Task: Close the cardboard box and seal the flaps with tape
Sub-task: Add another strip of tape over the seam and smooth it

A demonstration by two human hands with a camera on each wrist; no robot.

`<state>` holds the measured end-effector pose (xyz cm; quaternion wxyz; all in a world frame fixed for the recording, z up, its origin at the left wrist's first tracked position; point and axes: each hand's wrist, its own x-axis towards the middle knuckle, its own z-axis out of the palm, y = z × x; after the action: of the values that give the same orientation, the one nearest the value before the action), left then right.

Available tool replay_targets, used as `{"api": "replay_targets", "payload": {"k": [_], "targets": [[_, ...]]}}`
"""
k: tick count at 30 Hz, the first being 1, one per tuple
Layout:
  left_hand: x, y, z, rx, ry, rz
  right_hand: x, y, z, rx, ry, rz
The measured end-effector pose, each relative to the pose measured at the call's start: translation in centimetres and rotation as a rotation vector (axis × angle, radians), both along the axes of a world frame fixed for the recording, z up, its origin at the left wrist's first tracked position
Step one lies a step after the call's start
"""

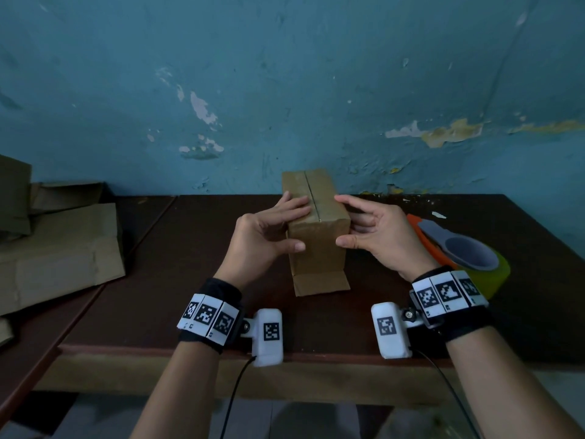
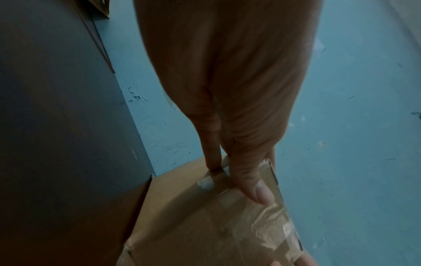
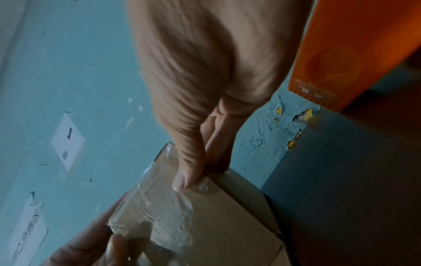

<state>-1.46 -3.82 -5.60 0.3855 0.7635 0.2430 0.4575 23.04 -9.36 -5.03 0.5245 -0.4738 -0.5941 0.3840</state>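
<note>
A small cardboard box (image 1: 319, 258) stands upright on the dark table (image 1: 190, 264), its top flaps folded down and meeting at a middle seam. Wrinkled clear tape (image 2: 262, 225) runs over the top edge onto the near face and shows in the right wrist view as tape (image 3: 164, 216) too. My left hand (image 1: 294, 226) grips the top left of the box, fingers across the flap, thumb (image 2: 259, 192) on the tape. My right hand (image 1: 354, 223) grips the top right corner, its thumb (image 3: 182, 181) on the near face beside the tape.
An orange tape dispenser (image 1: 456, 245) with a yellowish roll lies on the table just right of my right wrist. Flattened cardboard sheets (image 1: 57, 248) are piled at the left. A blue wall stands right behind the box. The table's front edge is below my wrists.
</note>
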Motion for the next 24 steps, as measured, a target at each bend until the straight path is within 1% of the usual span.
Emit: {"api": "replay_targets", "payload": {"k": [3, 9, 12, 16, 22, 24], "targets": [[0.10, 0.04, -0.07, -0.008, -0.024, -0.007, -0.08, 0.07, -0.06, 0.005, -0.013, -0.009], [0.33, -0.08, -0.01, 0.032, -0.006, 0.042, -0.10, -0.14, 0.22, -0.003, -0.010, 0.019], [0.16, -0.06, 0.03, 0.018, 0.015, 0.022, -0.09, -0.25, 0.33, 0.004, -0.029, 0.010], [-0.53, 0.52, 0.03, -0.027, 0.052, -0.045, -0.21, -0.26, 0.36, 0.015, -0.046, -0.008], [-0.22, 0.30, -0.12, -0.023, 0.042, -0.024, 0.31, -0.40, 0.60, -0.026, -0.047, 0.044], [-0.19, 0.07, 0.05, -0.031, 0.037, -0.019, 0.31, -0.43, 0.58, -0.022, -0.054, 0.034]]}}
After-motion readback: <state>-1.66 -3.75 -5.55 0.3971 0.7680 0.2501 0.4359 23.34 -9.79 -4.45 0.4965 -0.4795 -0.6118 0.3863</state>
